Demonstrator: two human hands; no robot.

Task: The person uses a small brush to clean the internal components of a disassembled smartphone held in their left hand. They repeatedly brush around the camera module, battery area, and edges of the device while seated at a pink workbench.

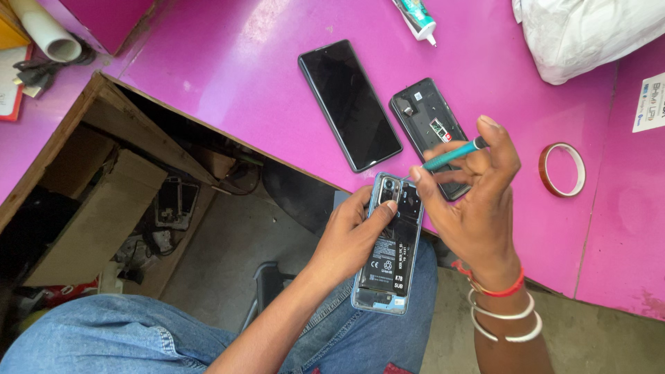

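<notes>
Bright pink covered the workbench (277, 76), its near edge cut away over a dim space holding cardboard boxes (97, 215) and loose parts on the floor. Seated at that edge in blue jeans (104, 339), a person held an opened phone (389, 242) above the lap, its back cover off and its black battery and camera block showing. The left hand (350, 239) gripped the phone from the left side, fingers curled behind the frame and the thumb pressed across its upper face. The right hand (478, 201), with red and white bangles at the wrist, pinched a teal-handled screwdriver (450, 154) between thumb and closed fingers, the tip pointed down to the left at the phone's top near the camera. On the bench just beyond lay a dark back cover (429, 131), and to its left a black phone (348, 104) with the screen up. A roll of brown tape (562, 170) sat to the right, a small glue tube (418, 19) at the far edge and a white bag (589, 34) in the far right corner.
</notes>
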